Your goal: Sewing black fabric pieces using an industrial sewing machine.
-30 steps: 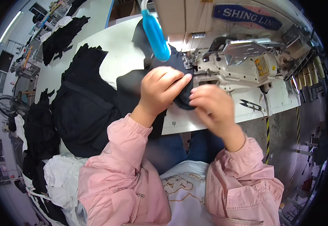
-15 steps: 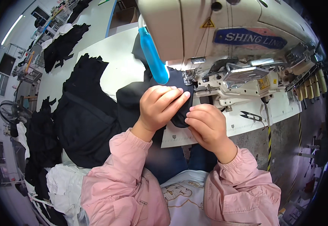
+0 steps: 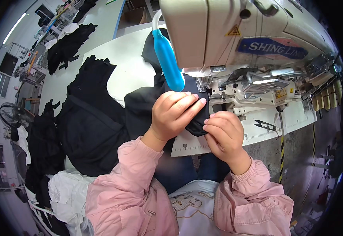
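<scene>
Left hand (image 3: 177, 114) resting on black fabric (image 3: 197, 126) at the sewing machine (image 3: 222, 35); right hand (image 3: 225, 133) pinching the fabric's near right edge; snips (image 3: 265, 125) on the worktop (image 3: 251, 129), right

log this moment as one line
left hand: touching black fabric piece | right hand: holding fabric's edge | white sewing machine: beyond hands | black thread snips: lying on white tabletop

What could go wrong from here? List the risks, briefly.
The left hand is close to the presser foot and could get nipped if the machine runs.

The cloth might pucker if the right hand pulls unevenly.

The snips, near the table's edge, could get knocked off.
</scene>
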Action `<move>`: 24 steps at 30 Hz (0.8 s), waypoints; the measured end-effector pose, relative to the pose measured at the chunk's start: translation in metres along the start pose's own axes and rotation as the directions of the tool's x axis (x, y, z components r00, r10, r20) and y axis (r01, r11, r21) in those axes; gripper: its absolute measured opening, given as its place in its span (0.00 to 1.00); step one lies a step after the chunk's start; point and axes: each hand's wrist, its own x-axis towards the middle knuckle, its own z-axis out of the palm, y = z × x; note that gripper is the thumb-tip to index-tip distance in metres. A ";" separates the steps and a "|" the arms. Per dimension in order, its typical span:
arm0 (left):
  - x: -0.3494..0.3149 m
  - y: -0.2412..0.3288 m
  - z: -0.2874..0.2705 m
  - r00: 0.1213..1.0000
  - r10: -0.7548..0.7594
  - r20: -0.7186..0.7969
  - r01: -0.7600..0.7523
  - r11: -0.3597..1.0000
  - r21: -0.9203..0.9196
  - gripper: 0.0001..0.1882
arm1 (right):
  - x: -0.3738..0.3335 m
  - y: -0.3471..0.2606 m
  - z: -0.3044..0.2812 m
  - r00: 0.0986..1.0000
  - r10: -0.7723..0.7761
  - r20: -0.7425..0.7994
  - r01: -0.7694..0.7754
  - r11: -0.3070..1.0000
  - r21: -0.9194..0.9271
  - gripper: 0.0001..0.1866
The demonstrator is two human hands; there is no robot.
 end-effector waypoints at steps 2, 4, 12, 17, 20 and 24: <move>0.000 0.000 -0.001 1.000 -0.009 0.007 0.009 1.000 0.004 0.18 | 0.001 0.000 0.001 1.000 0.005 -0.002 -0.005 1.000 0.002 0.15; 0.000 -0.001 -0.001 1.000 -0.016 0.013 0.016 1.000 0.006 0.18 | 0.001 0.001 0.003 1.000 0.011 -0.005 -0.011 1.000 0.002 0.15; 0.003 -0.003 -0.008 0.998 0.011 0.068 -0.013 1.000 0.025 0.19 | 0.003 0.002 0.006 0.999 0.032 -0.032 -0.033 0.999 -0.020 0.15; 0.004 -0.005 -0.008 0.996 -0.010 0.089 0.008 0.999 0.031 0.19 | 0.004 0.005 0.008 0.999 0.038 -0.034 -0.038 0.999 -0.019 0.15; 0.005 -0.006 -0.012 0.993 0.016 0.118 -0.023 0.998 0.052 0.20 | 0.006 0.006 0.010 0.998 0.039 -0.046 -0.040 0.999 -0.019 0.15; 0.014 -0.008 -0.014 0.994 0.017 0.107 -0.022 0.999 0.044 0.19 | 0.008 0.009 0.012 0.997 0.040 -0.066 -0.041 0.999 -0.013 0.15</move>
